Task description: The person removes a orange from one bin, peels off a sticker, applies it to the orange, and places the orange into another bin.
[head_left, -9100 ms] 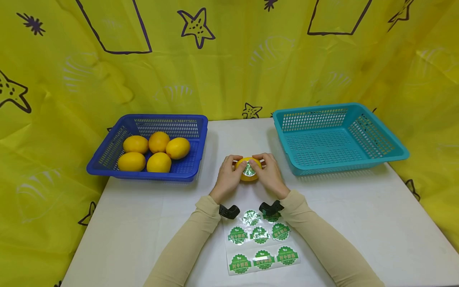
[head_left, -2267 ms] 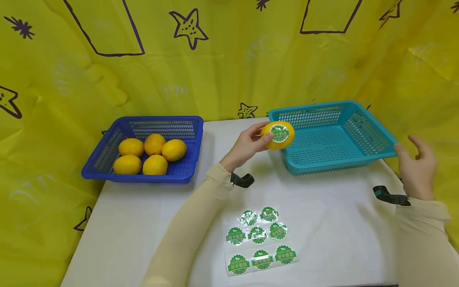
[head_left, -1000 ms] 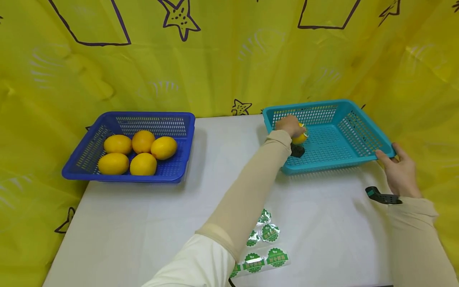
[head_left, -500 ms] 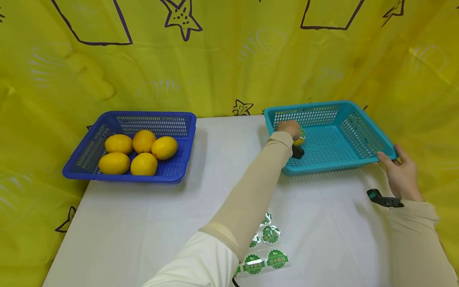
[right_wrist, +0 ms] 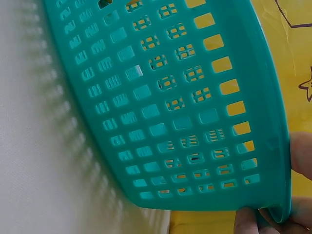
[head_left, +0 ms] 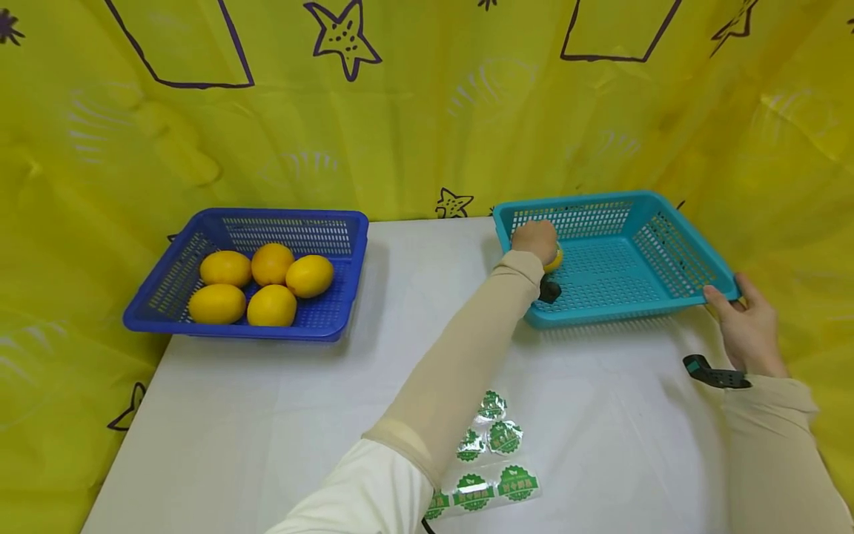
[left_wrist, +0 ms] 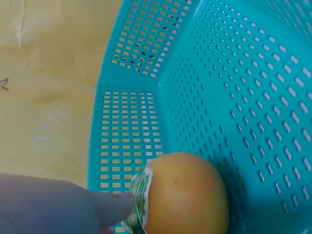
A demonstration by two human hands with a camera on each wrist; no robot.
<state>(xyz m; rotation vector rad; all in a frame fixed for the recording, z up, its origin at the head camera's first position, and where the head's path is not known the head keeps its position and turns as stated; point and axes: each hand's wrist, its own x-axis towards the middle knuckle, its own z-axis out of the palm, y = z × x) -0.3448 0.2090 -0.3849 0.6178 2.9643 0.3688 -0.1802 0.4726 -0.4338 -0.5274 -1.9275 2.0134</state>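
Lemon (head_left: 554,259) set down in the near-left corner of a teal basket (head_left: 674,248), under a person's left hand (head_left: 536,240).

Fingers (left_wrist: 105,207) of that hand lie against the fruit's green sticker (left_wrist: 140,202), curled over it, the fruit resting on the basket floor. Well apart, the right hand (head_left: 746,326) pinches the basket's near-right corner rim. Five more lemons (head_left: 262,280) sit in a blue basket (head_left: 347,293) across the white table (head_left: 267,415); a sticker sheet (head_left: 494,463) lies near the person.
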